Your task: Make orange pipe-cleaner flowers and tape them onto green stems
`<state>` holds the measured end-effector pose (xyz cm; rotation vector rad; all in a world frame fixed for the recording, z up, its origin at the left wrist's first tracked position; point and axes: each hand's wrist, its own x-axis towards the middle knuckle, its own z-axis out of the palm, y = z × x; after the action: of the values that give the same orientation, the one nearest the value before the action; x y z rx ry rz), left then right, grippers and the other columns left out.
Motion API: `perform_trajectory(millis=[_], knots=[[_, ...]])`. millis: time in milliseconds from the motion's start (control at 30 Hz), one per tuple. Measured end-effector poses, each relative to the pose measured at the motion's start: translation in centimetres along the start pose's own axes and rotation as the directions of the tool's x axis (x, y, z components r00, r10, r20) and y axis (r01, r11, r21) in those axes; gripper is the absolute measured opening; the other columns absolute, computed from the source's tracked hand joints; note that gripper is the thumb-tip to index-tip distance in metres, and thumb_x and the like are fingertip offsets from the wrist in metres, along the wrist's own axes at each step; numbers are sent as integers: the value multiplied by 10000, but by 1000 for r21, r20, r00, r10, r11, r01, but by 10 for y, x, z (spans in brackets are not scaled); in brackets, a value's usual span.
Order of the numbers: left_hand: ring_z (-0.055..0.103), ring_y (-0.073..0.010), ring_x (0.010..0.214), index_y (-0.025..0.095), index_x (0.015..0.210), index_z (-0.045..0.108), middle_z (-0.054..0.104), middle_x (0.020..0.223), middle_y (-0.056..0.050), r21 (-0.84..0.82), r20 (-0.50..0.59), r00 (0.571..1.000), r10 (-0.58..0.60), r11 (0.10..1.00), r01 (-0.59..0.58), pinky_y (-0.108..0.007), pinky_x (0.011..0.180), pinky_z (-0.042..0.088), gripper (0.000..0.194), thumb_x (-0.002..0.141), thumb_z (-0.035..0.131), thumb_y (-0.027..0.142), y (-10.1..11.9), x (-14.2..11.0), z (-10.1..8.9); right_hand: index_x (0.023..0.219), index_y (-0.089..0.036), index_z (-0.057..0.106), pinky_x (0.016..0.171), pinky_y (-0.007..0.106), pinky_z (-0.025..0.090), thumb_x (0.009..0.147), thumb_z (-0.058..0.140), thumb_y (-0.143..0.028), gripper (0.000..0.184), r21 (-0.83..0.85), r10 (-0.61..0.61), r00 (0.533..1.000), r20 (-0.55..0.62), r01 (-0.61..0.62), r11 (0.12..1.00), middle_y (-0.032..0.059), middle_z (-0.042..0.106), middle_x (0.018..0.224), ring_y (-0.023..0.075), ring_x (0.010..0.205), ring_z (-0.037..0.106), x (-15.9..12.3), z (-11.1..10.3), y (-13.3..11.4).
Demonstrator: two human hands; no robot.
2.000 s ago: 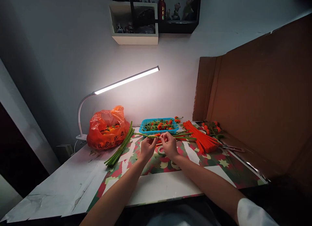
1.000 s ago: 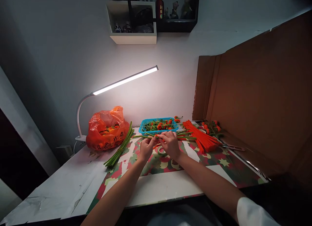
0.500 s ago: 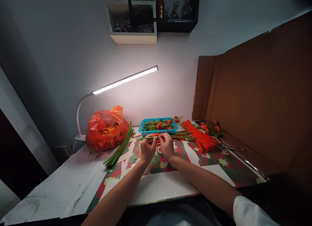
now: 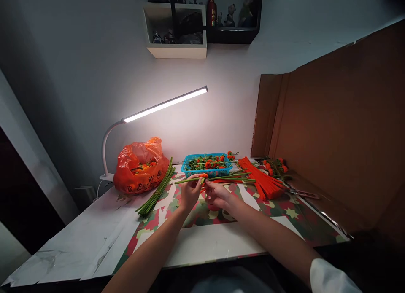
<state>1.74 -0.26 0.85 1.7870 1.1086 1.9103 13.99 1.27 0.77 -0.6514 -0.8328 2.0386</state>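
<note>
My left hand (image 4: 190, 192) pinches a long green stem (image 4: 186, 181) that carries a small orange pom-pom flower near my fingertips. The stem lies level, just above the patterned mat (image 4: 278, 208). My right hand (image 4: 216, 194) is beside it, fingers curled and pinched at the same stem just right of the flower. Under my right hand a tape roll was visible a moment ago; now my hand covers it.
A blue basket (image 4: 207, 163) of orange flowers stands behind my hands. An orange plastic bag (image 4: 139, 165), a green stem bundle (image 4: 155, 191), a desk lamp (image 4: 164, 104), orange pipe cleaners (image 4: 261, 178), scissors (image 4: 302, 193) and a cardboard wall (image 4: 341, 124) surround the table.
My right hand has slid slightly down and turned, fingers now lower on the stem. The left hand keeps its pinch in nearly the same spot.
</note>
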Motion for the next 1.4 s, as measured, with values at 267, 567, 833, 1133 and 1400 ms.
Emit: perform_trajectory(millis=[267, 567, 833, 1133, 1400], knots=[[641, -168, 663, 177, 743, 655, 694, 725, -40, -61, 17, 994, -104, 993, 105, -261, 602, 516, 162, 764, 616, 333, -2, -2, 2, 650, -167, 564, 397, 218, 156, 575, 782, -363, 303, -191, -169, 982, -83, 150, 970, -73, 403, 474, 48, 410, 279, -4, 9, 1], [640, -178, 652, 173, 685, 639, 672, 669, -27, -176, 93, 957, -273, 942, 286, -281, 633, 512, 216, 690, 659, 389, -3, 6, -5, 542, -174, 491, 426, 225, 215, 592, 727, -418, 343, -435, -262, 957, -123, 185, 881, -65, 392, 490, 60, 446, 302, -5, 1, -6], [592, -120, 562, 168, 804, 532, 577, 672, 20, -366, 548, 712, -438, 640, 676, -238, 517, 486, 341, 690, 701, 442, -4, 8, -8, 879, -194, 638, 611, 244, 411, 629, 693, -389, 322, -501, -447, 892, 60, 415, 760, 9, 624, 821, 143, 728, 558, 3, -5, -17], [578, -91, 619, 197, 920, 567, 603, 778, -1, -421, 625, 665, -408, 541, 728, -182, 536, 472, 331, 663, 750, 295, 0, 12, -16, 708, -189, 591, 625, 262, 422, 652, 682, -429, 263, -550, -606, 788, 115, 558, 621, -18, 541, 674, 126, 633, 490, 5, -13, -11], [594, -86, 596, 191, 1002, 597, 632, 773, -9, -426, 473, 762, -441, 643, 637, -215, 595, 504, 468, 625, 773, 406, 0, 10, -13, 732, -208, 649, 651, 282, 430, 756, 612, -346, 144, -652, -738, 604, 301, 695, 303, 30, 563, 791, 169, 748, 522, -13, -3, -13]])
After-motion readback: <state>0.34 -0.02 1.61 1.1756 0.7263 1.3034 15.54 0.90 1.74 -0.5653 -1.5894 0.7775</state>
